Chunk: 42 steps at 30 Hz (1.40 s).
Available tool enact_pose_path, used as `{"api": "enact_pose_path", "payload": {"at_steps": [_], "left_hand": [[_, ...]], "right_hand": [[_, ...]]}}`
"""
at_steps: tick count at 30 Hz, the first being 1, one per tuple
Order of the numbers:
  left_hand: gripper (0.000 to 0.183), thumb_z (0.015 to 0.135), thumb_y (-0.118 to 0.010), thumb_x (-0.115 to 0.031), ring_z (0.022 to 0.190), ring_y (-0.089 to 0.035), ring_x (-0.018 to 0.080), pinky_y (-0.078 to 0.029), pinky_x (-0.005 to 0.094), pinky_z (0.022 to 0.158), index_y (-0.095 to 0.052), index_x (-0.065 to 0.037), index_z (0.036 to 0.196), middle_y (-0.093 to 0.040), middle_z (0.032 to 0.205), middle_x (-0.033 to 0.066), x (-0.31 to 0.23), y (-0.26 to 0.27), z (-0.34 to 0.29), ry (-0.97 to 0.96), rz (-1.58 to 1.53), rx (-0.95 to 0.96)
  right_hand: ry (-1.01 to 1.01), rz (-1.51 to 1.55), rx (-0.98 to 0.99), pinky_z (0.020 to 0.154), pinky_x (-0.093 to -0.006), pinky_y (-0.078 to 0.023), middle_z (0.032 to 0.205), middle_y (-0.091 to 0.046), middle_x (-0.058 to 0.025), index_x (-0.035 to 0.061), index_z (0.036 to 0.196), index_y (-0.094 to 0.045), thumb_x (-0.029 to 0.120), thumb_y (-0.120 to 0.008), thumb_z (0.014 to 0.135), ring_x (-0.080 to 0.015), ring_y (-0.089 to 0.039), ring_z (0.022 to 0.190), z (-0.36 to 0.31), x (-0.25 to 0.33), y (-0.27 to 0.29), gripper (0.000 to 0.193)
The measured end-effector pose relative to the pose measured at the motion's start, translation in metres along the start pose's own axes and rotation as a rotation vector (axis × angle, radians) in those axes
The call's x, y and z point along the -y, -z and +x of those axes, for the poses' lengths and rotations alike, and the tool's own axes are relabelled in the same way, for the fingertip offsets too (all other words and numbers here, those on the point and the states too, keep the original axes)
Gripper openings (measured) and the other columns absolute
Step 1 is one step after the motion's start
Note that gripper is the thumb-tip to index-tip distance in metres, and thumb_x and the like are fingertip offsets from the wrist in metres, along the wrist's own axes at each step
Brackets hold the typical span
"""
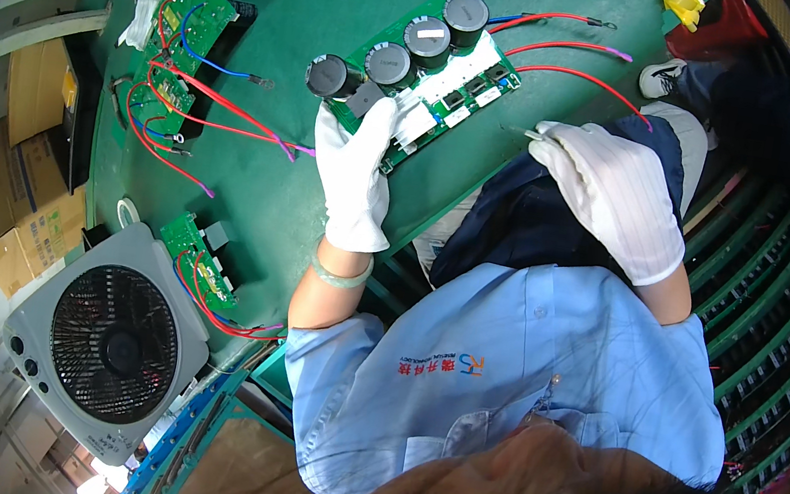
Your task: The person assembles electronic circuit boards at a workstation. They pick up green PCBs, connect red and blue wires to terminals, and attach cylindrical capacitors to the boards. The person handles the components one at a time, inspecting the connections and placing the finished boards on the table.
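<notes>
My left hand point(353, 172), in a white glove, grips the near left end of a green circuit board point(420, 139), thumb on top. Several large black capacitors point(390, 65) stand in a row along the board's far left side. White blocks and small black parts line its other side. Red wires point(569, 47) and a blue one run off its far end to the right. My right hand point(610, 191), gloved too, is raised off to the right of the board, fingers pinched together. Something thin and pale shows at its fingertips, too small to name.
The green tabletop point(270, 58) carries a second circuit board point(195, 17) with red and blue wires at left. A smaller board point(201, 260) lies nearer, beside a grey fan point(122, 335). Cardboard boxes point(30, 186) stand far left. A yellow bag point(682, 1) lies far right.
</notes>
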<state>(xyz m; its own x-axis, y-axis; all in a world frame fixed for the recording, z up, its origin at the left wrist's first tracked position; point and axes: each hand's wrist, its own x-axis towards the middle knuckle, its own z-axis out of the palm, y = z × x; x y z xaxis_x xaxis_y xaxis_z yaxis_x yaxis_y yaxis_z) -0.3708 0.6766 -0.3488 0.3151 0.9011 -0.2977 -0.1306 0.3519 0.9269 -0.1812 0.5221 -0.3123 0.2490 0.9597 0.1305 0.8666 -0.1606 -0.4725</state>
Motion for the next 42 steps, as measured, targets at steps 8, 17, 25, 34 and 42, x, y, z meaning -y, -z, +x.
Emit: {"api": "enact_pose_path", "payload": {"at_steps": [8,17,25,34,42], "left_hand": [[0.036,0.091,-0.062,-0.011,0.102,-0.062,0.0187,-0.049,0.031,0.091,-0.053,0.002,0.124,-0.064,0.112,0.0114,0.0,0.013,0.007,0.036,-0.009,0.039],[0.042,0.093,-0.055,-0.032,0.115,-0.056,0.0233,-0.044,0.0371,0.099,-0.052,-0.005,0.124,-0.059,0.124,0.0113,-0.001,0.052,0.015,-0.172,-0.277,0.23],[0.062,0.095,-0.053,-0.036,0.125,-0.046,0.0288,-0.041,0.0366,0.106,-0.035,-0.003,0.143,-0.037,0.146,0.0179,-0.042,0.041,0.023,0.041,-1.034,0.678],[0.041,0.094,-0.055,-0.043,0.115,-0.056,0.0211,-0.047,0.0353,0.095,-0.057,-0.016,0.125,-0.06,0.127,0.0031,-0.023,0.05,0.024,-0.103,-0.579,0.108],[0.031,0.098,-0.051,-0.025,0.113,-0.055,0.0206,-0.048,0.0365,0.09,-0.051,-0.016,0.128,-0.058,0.124,0.0077,-0.001,0.056,0.023,-0.293,-0.296,0.174]], "right_hand": [[0.02,0.168,-0.031,0.059,-0.0354,-0.051,0.079,-0.066,-0.0109,0.0055,0.094,-0.067,0.029,-0.066,0.088,-0.0296,-0.064,0.07,0.0,-0.001,-0.003,0.024],[0.014,1.345,0.284,0.101,-0.0352,-0.041,0.126,-0.057,-0.0184,-0.0014,0.114,-0.064,0.014,-0.056,0.096,-0.0236,-0.05,0.123,0.009,0.044,-0.085,0.025],[-0.096,1.461,-0.042,0.109,-0.0335,-0.034,0.125,-0.061,-0.0119,-0.0036,0.142,-0.038,0.014,-0.061,0.094,-0.0201,-0.047,0.129,0.055,0.052,-0.129,0.056],[-0.444,0.999,-0.451,0.113,-0.0324,-0.024,0.139,-0.049,-0.0109,0.0027,0.127,-0.06,0.015,-0.06,0.094,-0.0182,-0.031,0.139,0.012,-0.062,-0.047,0.035],[-0.33,0.866,-0.004,0.088,-0.0319,-0.052,0.126,-0.061,-0.0146,0.0025,0.125,-0.056,0.005,-0.054,0.093,-0.0249,-0.064,0.107,-0.044,-0.08,-0.02,0.032]]}}
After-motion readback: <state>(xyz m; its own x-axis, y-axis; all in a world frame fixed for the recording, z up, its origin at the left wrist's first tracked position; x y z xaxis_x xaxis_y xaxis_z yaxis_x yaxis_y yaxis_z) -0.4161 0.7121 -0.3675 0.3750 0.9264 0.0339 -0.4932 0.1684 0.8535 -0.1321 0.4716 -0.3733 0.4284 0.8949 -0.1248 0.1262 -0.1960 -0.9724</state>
